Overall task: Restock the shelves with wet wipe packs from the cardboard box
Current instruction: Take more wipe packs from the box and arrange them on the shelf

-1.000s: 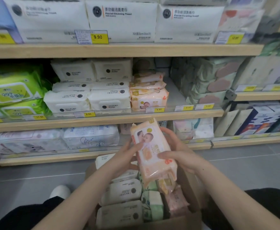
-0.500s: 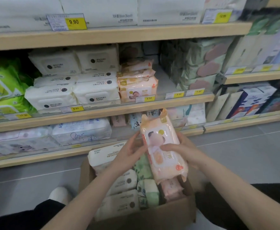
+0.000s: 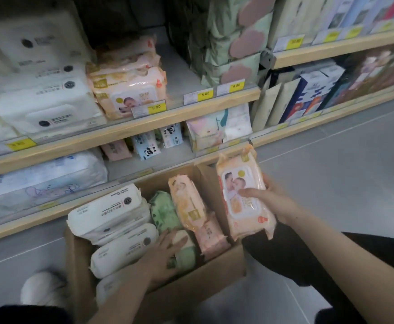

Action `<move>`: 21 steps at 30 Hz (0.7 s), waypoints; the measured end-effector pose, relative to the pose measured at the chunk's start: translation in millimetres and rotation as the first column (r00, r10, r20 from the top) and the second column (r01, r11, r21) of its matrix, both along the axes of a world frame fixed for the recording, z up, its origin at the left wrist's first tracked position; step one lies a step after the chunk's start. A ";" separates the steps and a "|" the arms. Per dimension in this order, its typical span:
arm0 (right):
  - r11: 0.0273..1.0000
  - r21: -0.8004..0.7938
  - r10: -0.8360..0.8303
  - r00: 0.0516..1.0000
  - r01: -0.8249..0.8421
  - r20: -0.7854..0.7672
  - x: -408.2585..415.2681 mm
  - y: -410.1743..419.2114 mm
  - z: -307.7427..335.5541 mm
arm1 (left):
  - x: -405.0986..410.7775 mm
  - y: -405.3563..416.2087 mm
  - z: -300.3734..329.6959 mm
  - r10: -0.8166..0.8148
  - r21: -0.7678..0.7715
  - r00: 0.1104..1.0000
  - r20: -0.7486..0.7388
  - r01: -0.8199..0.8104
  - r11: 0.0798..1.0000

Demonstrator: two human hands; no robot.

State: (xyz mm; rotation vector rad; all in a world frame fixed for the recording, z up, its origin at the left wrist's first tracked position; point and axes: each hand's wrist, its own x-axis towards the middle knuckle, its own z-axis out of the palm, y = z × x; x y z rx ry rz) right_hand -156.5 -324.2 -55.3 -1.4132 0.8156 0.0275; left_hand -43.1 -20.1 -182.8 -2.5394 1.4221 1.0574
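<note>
My right hand (image 3: 271,202) grips an orange baby wet wipe pack (image 3: 242,195) just to the right of the open cardboard box (image 3: 217,274) on the floor. My left hand (image 3: 165,251) reaches down into the box with fingers spread over a green pack (image 3: 165,213); whether it grips the pack I cannot tell. Inside the box lie white packs (image 3: 109,211), green packs, another orange pack (image 3: 186,202) and a small pink pack (image 3: 211,237). Matching orange packs (image 3: 128,87) are stacked on the middle shelf (image 3: 111,134) behind a 9.90 tag.
White packs (image 3: 41,97) fill the shelf left of the orange stack, green-and-pink packs (image 3: 233,43) stand to its right with bare shelf between them. Small panda packs (image 3: 147,146) sit on the lower shelf. Grey floor lies to the right. My white shoe (image 3: 41,291) is at bottom left.
My left hand let go of the orange pack and dropped into the box. My right hand carried the pack to the right. The view tilted down and closer to the box.
</note>
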 end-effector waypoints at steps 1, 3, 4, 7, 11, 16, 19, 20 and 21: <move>1.000 -0.003 -0.008 1.000 0.008 -0.009 -0.4 -1.9 -2.6 | 2.4 -1.5 -0.6 -0.016 0.013 1.000 0.012 0.016 1.000; 1.000 -0.004 -0.025 1.000 0.025 -0.018 -0.3 -5.1 -7.7 | 4.9 -5.2 1.0 -0.028 0.020 0.999 0.025 0.027 0.999; 0.999 -0.001 -0.032 0.999 0.032 -0.019 0.0 -5.8 -9.5 | 4.8 -7.9 1.1 -0.024 0.024 0.999 0.035 0.023 0.999; 1.000 0.008 -0.027 0.999 0.028 -0.024 1.3 -6.3 -12.0 | 0.3 -18.3 -8.4 0.019 0.003 0.997 0.078 -0.019 1.000; 1.000 0.003 0.003 0.999 -0.003 -0.046 1.8 -5.9 -13.7 | -1.7 -27.4 -12.3 0.018 -0.052 0.993 0.115 -0.012 0.999; 0.996 -0.048 0.075 0.996 -0.077 -0.041 5.8 4.0 0.2 | 2.4 -25.8 12.5 -0.003 -0.143 0.995 0.102 0.018 0.990; 0.991 -0.090 0.094 0.995 -0.096 -0.029 7.7 12.4 11.9 | 3.9 -22.9 42.1 0.015 -0.196 0.995 0.096 0.004 0.981; 0.990 -0.100 0.099 0.995 -0.101 -0.027 7.9 16.1 17.1 | 4.9 -24.0 54.3 0.032 -0.207 0.993 0.110 -0.009 0.978; 0.988 -0.113 0.107 0.994 -0.109 -0.019 7.9 19.2 21.5 | 7.0 -25.1 67.4 0.045 -0.217 0.991 0.128 -0.017 0.976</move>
